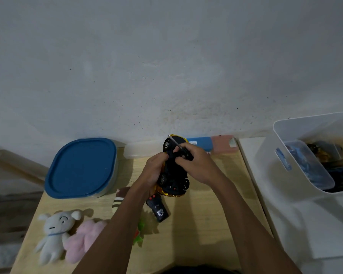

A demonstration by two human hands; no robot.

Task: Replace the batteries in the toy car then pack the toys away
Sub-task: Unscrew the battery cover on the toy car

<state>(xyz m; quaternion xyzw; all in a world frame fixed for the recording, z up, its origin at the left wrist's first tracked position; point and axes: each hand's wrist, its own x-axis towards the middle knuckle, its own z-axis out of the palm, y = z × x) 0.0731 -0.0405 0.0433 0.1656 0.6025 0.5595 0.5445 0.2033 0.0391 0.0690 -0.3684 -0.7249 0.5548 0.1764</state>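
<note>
The toy car (174,175), black underneath with a gold body, is held upside down above the wooden table (196,224), its wheels facing me. My left hand (153,171) grips its left side. My right hand (196,165) holds a screwdriver (176,144) with a black handle, its metal tip pointing up and left over the car's underside, while the fingers press on the chassis. A black remote control (158,209) lies on the table just below the car.
A blue-lidded container (81,167) sits at the left. A white plush (53,232), a pink plush (85,238) and a striped toy (118,200) lie at the front left. A white bin (297,175) with toys stands at the right. Flat boxes (206,144) line the wall.
</note>
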